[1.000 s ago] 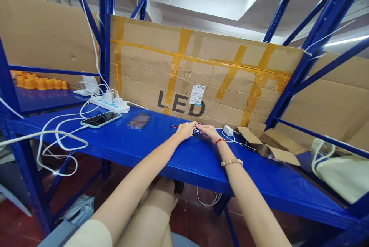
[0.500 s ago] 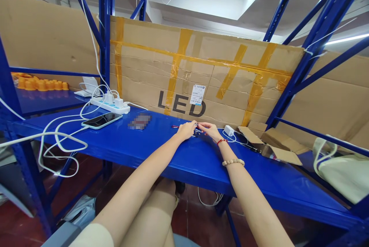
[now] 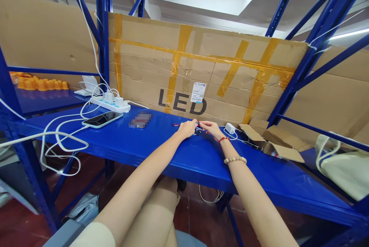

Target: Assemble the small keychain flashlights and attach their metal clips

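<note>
My left hand (image 3: pixel 188 128) rests on the blue table, its fingers curled around something small that I cannot make out. Close against it, my right hand (image 3: pixel 211 128) pinches at the same spot, fingertips meeting near the left ones. Below and between the fingers shows a cluster of small dark and metallic pieces (image 3: pixel 197 131), too small to name. A thin red stick-like thing (image 3: pixel 175 125) pokes out to the left of my left hand. What lies inside both grips is mostly hidden by the fingers.
On the left are a phone (image 3: pixel 103 119), a white power strip (image 3: pixel 111 104) and looped white cables. A white charger (image 3: pixel 230 128) and an opened cardboard box (image 3: pixel 284 153) lie at right. A large cardboard sheet (image 3: pixel 150 70) stands behind, with blue rack posts at both sides.
My right hand and forearm have shifted very slightly to the right. The view has tilted a little; both hands stay together at the small pieces.
</note>
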Available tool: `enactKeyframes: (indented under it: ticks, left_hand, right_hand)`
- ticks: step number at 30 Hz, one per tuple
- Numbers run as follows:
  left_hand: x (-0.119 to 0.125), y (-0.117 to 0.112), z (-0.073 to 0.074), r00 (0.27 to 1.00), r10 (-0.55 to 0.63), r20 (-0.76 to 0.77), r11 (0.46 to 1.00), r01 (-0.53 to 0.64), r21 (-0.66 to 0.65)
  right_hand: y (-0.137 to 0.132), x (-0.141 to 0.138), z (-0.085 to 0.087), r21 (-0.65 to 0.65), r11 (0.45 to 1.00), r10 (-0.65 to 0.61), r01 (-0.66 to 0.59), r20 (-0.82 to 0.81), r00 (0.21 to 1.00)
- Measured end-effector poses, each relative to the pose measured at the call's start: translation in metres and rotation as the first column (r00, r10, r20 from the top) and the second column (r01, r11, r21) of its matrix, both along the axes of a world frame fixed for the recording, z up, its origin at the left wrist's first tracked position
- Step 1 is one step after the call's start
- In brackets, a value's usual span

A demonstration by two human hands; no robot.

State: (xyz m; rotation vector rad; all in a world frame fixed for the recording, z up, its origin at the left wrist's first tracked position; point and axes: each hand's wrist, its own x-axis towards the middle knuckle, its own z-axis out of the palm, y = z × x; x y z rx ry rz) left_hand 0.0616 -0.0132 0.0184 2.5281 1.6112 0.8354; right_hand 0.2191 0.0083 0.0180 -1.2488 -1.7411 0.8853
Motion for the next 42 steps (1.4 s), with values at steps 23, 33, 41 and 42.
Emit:
enactKeyframes:
  ticks: [23,33,41,42]
  left_hand:
    - [-0.003,-0.003,-0.001,0.977,-0.139,-0.159,0.990,0.142,0.008]
    - [0.003,-0.005,0.000,0.996,-0.041,-0.084,0.998,0.044,0.038]
    - [0.000,-0.004,-0.001,1.000,0.012,0.020,1.000,-0.012,0.008]
    - [0.000,-0.003,-0.001,0.999,0.011,0.039,1.000,-0.011,0.001]
  right_hand:
    - [-0.002,0.003,0.000,-0.113,0.994,0.007,0.005,0.106,0.994]
    - [-0.004,-0.002,0.006,-0.096,0.994,-0.045,0.050,0.058,0.997]
    - [-0.006,-0.007,0.004,0.010,0.999,-0.047,0.047,0.039,0.998]
    - [-0.005,-0.007,0.004,0.022,0.999,-0.043,0.042,0.035,0.998]
